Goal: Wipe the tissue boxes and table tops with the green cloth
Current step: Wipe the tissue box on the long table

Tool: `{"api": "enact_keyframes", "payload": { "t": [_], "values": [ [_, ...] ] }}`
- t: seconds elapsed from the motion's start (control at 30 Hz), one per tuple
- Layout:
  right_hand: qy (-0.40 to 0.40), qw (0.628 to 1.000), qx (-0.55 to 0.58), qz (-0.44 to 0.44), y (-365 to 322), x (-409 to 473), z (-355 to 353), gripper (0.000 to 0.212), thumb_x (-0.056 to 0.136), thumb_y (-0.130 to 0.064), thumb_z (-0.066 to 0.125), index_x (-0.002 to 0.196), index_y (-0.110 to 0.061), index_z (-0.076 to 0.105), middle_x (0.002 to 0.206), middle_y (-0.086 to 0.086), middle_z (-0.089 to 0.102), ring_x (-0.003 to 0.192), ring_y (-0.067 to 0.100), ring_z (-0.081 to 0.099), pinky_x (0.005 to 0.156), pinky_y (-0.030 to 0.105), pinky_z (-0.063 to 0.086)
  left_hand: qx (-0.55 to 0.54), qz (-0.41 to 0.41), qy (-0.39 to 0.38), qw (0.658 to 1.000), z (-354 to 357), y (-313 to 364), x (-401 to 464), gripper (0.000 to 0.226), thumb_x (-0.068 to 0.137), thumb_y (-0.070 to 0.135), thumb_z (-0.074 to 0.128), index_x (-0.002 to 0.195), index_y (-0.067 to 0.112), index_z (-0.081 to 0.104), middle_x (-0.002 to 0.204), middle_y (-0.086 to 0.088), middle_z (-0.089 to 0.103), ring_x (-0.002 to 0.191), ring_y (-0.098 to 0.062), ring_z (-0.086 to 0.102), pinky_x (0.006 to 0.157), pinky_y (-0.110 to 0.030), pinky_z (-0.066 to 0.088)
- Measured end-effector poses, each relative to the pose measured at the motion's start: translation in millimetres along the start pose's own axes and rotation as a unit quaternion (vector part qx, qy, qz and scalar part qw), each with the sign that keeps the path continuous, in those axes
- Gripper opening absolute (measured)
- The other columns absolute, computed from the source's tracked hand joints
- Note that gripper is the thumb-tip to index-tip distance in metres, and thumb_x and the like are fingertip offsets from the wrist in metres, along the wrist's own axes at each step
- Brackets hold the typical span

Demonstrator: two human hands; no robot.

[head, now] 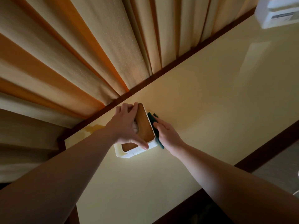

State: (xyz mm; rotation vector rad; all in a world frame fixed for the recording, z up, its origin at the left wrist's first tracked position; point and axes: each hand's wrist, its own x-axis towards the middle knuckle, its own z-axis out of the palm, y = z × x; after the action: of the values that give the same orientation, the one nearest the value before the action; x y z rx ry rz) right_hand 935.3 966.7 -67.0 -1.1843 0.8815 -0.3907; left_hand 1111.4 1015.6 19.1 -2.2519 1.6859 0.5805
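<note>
Tissue box (146,125): white, with a wooden top panel, standing on the cream desk (210,94) near its far edge, beside the curtains (80,54); its long axis runs away from the person, slanted a little leftward.
Green cloth (155,125): wedged flat between the box's right side wall and the right palm; only a dark strip of it shows along that wall.
Right hand (167,134): fingers straight and close together, pressing the cloth against the box's right side.
Left hand (127,126): fingers curled over the far left edge of the box, thumb hooked on the near corner, bracing it from above.
Key relation: the wall being wiped lies directly left of the right palm, so a stroke would likely run along the box's long axis while the left hand resists the push.
Second tissue box (277,12): blurred, far right along the desk, well apart, nearer the right arm; probably next.
</note>
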Motion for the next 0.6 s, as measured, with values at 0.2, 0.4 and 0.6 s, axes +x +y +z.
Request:
{"api": "enact_keyframes", "payload": {
  "t": [0.2,0.4,0.6],
  "values": [
    [0.058,0.998,0.026,0.014,8.3,-11.0,-18.6,0.040,0.107,-0.021,0.044,0.110,-0.050,0.072,0.109,-0.023,0.075,0.109,0.004,0.068,0.106,0.033,0.048,-0.031,-0.081,0.036,0.996,5.8,14.0,-1.4,0.172,0.023,0.107,0.060,0.162,0.028,-0.004,0.152,0.000,0.018,0.140,-0.031,0.020,0.117,-0.051,0.035],
    [0.123,0.984,0.113,0.056,9.6,-17.4,-33.1,0.026,0.106,-0.026,0.053,0.105,-0.047,0.070,0.122,-0.018,0.069,0.117,0.009,0.065,0.111,0.037,0.048,-0.059,-0.131,0.054,0.988,1.0,24.0,2.9,0.169,0.023,0.113,0.043,0.162,0.027,0.001,0.159,-0.008,0.018,0.147,-0.039,0.020,0.116,-0.058,0.034],
    [0.146,0.978,0.141,0.056,13.0,-17.8,-20.7,0.031,0.107,-0.024,0.051,0.096,-0.046,0.070,0.108,-0.011,0.072,0.107,0.014,0.067,0.106,0.034,0.049,0.085,0.127,-0.053,0.987,-20.0,-2.6,3.9,0.160,0.036,0.091,0.080,0.158,0.046,-0.014,0.171,0.006,-0.009,0.157,-0.030,-0.012,0.123,-0.066,-0.002]
  ]
}}
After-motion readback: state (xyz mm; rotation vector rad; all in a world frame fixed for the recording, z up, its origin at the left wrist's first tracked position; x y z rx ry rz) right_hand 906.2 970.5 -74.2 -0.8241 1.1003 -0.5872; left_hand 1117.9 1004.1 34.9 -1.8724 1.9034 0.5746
